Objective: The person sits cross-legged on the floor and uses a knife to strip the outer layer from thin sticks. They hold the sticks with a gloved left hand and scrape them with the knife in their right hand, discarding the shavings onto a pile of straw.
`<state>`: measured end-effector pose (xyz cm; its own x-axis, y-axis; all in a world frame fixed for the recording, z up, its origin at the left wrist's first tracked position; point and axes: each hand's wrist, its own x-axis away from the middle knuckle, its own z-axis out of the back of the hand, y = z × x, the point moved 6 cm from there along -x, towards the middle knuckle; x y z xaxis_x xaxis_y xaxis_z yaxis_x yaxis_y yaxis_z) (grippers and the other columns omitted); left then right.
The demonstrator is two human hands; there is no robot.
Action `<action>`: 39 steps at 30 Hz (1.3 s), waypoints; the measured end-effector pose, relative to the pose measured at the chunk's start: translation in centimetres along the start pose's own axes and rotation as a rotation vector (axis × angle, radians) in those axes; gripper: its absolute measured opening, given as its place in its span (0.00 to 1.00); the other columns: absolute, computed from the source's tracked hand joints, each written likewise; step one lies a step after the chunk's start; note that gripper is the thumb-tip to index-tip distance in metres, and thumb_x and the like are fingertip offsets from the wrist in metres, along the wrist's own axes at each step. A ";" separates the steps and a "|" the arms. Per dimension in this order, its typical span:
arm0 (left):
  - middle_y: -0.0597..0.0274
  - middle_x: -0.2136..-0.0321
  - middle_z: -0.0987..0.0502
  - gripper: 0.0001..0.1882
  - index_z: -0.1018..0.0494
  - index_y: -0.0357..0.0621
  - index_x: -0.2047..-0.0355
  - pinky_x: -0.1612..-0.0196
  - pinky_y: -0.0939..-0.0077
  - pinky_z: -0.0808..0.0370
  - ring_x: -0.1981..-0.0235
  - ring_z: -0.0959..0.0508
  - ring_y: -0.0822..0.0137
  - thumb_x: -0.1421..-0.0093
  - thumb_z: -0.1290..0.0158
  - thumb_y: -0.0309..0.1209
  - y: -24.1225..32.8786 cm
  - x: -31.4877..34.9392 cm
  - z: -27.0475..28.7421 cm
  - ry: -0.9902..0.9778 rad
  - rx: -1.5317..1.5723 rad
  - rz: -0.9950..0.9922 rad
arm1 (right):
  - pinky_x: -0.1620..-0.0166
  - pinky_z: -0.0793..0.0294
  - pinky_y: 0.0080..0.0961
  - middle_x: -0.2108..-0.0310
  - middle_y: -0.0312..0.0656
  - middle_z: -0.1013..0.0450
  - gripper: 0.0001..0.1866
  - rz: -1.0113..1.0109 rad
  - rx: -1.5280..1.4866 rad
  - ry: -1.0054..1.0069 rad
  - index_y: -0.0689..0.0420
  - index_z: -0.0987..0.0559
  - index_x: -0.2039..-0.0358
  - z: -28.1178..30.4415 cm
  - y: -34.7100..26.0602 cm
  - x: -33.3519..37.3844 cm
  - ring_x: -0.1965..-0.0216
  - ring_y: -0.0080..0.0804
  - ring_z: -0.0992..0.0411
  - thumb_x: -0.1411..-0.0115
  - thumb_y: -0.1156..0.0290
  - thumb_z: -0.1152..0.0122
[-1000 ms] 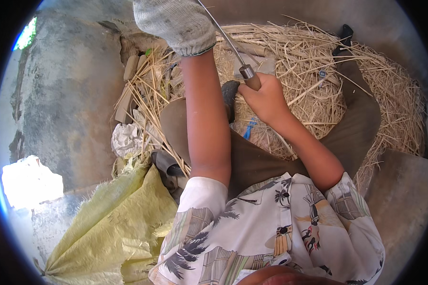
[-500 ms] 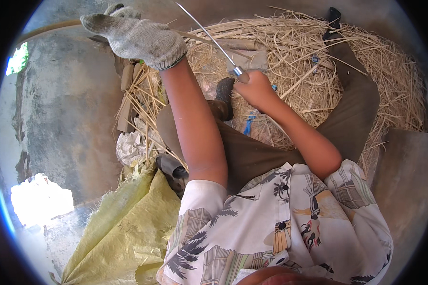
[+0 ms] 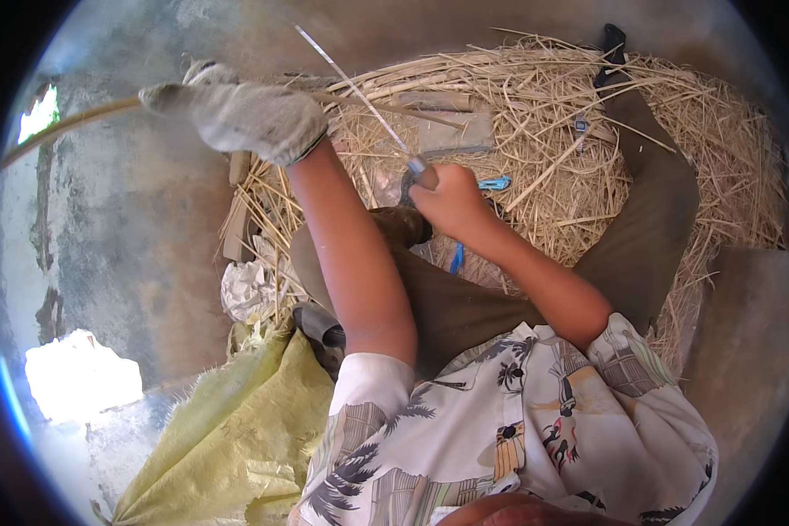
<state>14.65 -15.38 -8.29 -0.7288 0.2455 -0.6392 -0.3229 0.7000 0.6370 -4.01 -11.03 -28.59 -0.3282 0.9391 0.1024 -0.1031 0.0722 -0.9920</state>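
Note:
My left hand (image 3: pixel 237 114), in a pale knitted work glove, is stretched out to the far left. Its fingers are closed round a long, thin tan cane strip (image 3: pixel 74 121). One end of the strip bends away to the left, while a thinner length (image 3: pixel 394 107) runs out rightward past the glove. Bare and to the right, my right hand (image 3: pixel 456 202) grips the handle of a knife (image 3: pixel 359 98). The long, narrow blade points up and left, crossing above the strip in the picture; whether they touch I cannot tell.
Straw-like shavings (image 3: pixel 543 140) cover the floor around my outstretched leg (image 3: pixel 644 193). A flat block (image 3: pixel 456 131) lies among them, beside a light-blue tool (image 3: pixel 494 183). Crumpled paper (image 3: pixel 247 289) and a yellow-green woven sack (image 3: pixel 237 430) lie left. A stained wall (image 3: pixel 140 237) stands beyond.
The gloved hand has shifted slightly left and down, and the strip reaches further out at the left. My right hand with the knife has moved a little left and down, uncovering the light-blue tool.

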 end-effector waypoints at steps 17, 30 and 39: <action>0.64 0.67 0.24 0.21 0.24 0.40 0.61 0.61 0.75 0.28 0.67 0.24 0.70 0.30 0.53 0.46 -4.8 -2.4 2.1 0.035 0.177 -0.086 | 0.72 0.29 0.36 0.83 0.49 0.27 0.13 0.113 0.004 -0.011 0.67 0.22 0.75 0.1 -1.5 -0.2 0.80 0.35 0.26 0.45 0.67 0.41; 0.63 0.68 0.23 0.17 0.24 0.42 0.65 0.65 0.75 0.25 0.70 0.23 0.68 0.30 0.56 0.42 -0.6 0.9 1.7 0.338 0.077 0.168 | 0.67 0.25 0.40 0.77 0.57 0.24 0.17 0.020 0.187 0.011 0.68 0.20 0.70 1.0 4.4 -0.7 0.73 0.55 0.23 0.47 0.62 0.38; 0.53 0.70 0.19 0.13 0.23 0.33 0.65 0.77 0.75 0.20 0.79 0.20 0.68 0.34 0.52 0.31 -1.6 -3.1 1.9 0.147 -0.702 -0.002 | 0.65 0.25 0.44 0.75 0.60 0.24 0.15 -0.132 0.349 0.135 0.67 0.20 0.71 3.3 15.2 -3.8 0.71 0.57 0.23 0.47 0.65 0.40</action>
<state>18.59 -15.93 -8.13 -0.7858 0.1168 -0.6074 -0.6004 0.0914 0.7944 -7.46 -14.58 -43.84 -0.1670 0.9666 0.1944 -0.4565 0.0989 -0.8842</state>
